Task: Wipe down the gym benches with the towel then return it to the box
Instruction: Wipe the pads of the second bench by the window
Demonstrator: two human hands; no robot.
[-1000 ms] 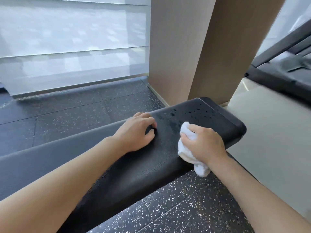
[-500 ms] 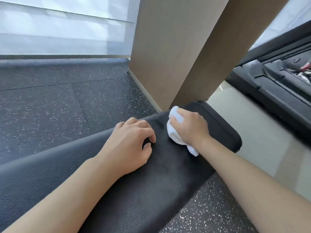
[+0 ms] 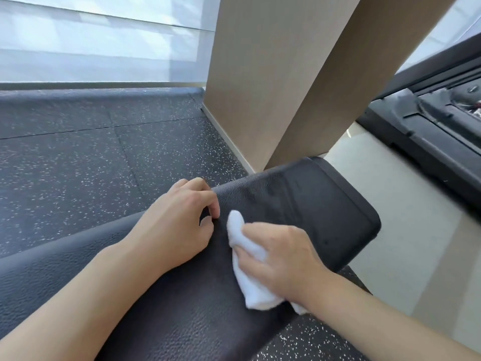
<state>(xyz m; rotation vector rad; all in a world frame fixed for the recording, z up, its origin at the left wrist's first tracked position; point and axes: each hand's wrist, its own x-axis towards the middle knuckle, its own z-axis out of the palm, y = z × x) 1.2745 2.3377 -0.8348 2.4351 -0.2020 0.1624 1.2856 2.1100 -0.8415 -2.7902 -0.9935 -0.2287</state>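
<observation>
1. A person leans over a black padded gym bench (image 3: 299, 204), both bare forearms reaching in from the near side. The bench is the landmark for everything below.
2. The right hand (image 3: 283, 259) presses a bunched white towel (image 3: 250, 280) flat against the bench top, fingers curled over the cloth and gripping it. The towel sits mid-width on the pad, short of the bench's rounded far end. Held in a wad like this, it probably gives a firmer pad to scrub with.
3. The left hand (image 3: 177, 225) rests on the bench's left edge, just beside the towel but not touching it. Its fingers are loosely curled, tips on the pad, holding nothing. It seems to be there to brace the body while the other arm wipes.
4. The bench cover looks like pebbled vinyl with a stitched border, soft-cornered. The towel looks like soft terry cloth.
5. Left of the bench lies dark speckled rubber floor (image 3: 104, 165). Beyond its far end rises a tan pillar (image 3: 273, 87).
6. Right of the bench is pale smooth flooring, then a dark exercise machine (image 3: 429, 126).
7. No box is in view.
</observation>
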